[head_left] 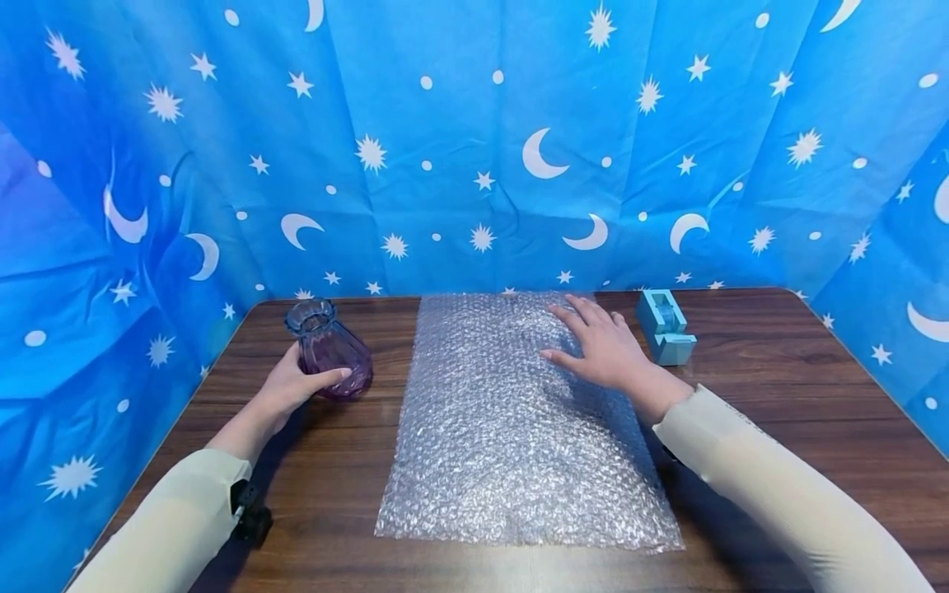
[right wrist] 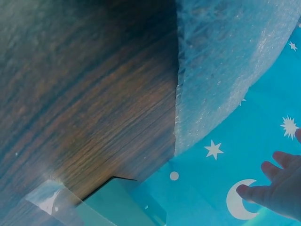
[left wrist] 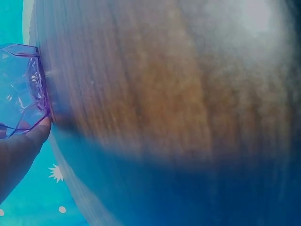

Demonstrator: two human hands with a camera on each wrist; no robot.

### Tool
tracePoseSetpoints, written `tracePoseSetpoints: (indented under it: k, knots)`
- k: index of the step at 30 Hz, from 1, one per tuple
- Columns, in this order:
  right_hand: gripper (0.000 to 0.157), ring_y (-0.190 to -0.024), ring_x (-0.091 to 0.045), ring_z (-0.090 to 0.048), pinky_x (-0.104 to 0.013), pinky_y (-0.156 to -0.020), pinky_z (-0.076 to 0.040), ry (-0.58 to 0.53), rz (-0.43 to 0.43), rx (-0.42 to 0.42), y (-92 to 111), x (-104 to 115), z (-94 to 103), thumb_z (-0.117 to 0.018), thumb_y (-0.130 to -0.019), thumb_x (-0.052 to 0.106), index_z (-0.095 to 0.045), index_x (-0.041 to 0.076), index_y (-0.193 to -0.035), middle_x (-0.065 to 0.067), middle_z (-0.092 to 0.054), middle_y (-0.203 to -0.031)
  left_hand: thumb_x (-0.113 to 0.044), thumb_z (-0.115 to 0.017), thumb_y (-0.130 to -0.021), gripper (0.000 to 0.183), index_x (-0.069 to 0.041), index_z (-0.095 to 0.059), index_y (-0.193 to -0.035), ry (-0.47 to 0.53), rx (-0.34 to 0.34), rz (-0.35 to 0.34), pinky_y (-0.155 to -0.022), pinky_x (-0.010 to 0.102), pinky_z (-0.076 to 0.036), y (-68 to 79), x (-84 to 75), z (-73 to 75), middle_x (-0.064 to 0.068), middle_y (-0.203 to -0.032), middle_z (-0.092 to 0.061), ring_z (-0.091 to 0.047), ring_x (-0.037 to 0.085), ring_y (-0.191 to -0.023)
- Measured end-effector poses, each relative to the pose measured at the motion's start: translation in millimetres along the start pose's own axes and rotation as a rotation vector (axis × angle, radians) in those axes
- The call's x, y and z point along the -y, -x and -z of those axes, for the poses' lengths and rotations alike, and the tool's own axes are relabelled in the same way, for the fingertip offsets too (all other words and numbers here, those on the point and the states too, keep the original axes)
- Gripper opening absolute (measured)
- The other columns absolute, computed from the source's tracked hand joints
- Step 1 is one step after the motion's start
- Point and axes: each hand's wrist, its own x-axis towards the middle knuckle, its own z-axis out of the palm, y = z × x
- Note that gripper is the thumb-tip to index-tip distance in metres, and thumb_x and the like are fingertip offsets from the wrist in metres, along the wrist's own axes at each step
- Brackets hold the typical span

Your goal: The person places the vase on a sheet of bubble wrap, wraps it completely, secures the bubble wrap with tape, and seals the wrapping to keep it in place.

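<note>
A person's left hand [head_left: 296, 387] is gripping a vase [head_left: 337, 362] near the far left corner of the wooden table [head_left: 801, 395]. The thumb is lying along the vase's purple lower side, while the other fingers are mostly hiding behind it. The vase's ruffled blue rim is facing up and leaning toward the table's left edge; whether its base is touching the wood, one cannot tell.

To its right, a sheet of bubble wrap [head_left: 489, 461] is lying flat, its far end reaching the table's far edge. The right hand [head_left: 600, 342] is hovering over the sheet's far right part, holding nothing, its fingers spreading wide. Just beyond that hand, a teal tape dispenser [head_left: 662, 325] is standing right of the sheet, near the far edge.

Pale sleeves [head_left: 778, 486] are covering both forearms, and a black device [head_left: 252, 515] is sitting at the left wrist. Behind the far edge, a blue cloth [head_left: 445, 198] is hanging, showing white stars, moons and dots.
</note>
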Motion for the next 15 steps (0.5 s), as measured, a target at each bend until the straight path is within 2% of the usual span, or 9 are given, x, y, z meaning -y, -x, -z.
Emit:
tracePoseSetpoints:
  k: [4,10,15]
  knots:
    - [0.077,-0.155,-0.044,-0.028,-0.075,-0.119,-0.024,0.000,-0.012,0.002,2,-2,2.4,-0.063,-0.097,0.052,-0.035,0.017,-0.160,-0.019,-0.027,-0.169,-0.036,-0.070,-0.094,0.097,0.001,-0.011,-0.162,0.011,-0.016,-0.007,-0.124,0.066,-0.026,0.6,-0.5,-2.5,0.035,-0.161,-0.029,-0.033,0.051,-0.148]
    - [0.078,-0.156,-0.044,-0.026,-0.075,-0.120,-0.023,-0.007,-0.022,0.012,2,-4,7.1,-0.062,-0.097,0.053,-0.034,0.017,-0.160,-0.019,-0.026,-0.169,-0.036,-0.068,-0.095,0.098,0.001,-0.007,-0.162,0.028,-0.027,-0.002,-0.124,0.065,-0.025,1.3,0.1,0.2,0.035,-0.162,-0.026,-0.032,0.051,-0.148]
    - [0.077,-0.156,-0.044,-0.026,-0.074,-0.121,-0.022,-0.002,-0.026,0.006,7,-8,11.5,-0.062,-0.098,0.051,-0.034,0.015,-0.160,-0.020,-0.025,-0.169,-0.034,-0.069,-0.096,0.094,-0.002,-0.011,-0.162,0.045,-0.049,-0.045,-0.123,0.065,-0.028,1.4,-9.4,4.6,0.033,-0.161,-0.030,-0.035,0.050,-0.147]
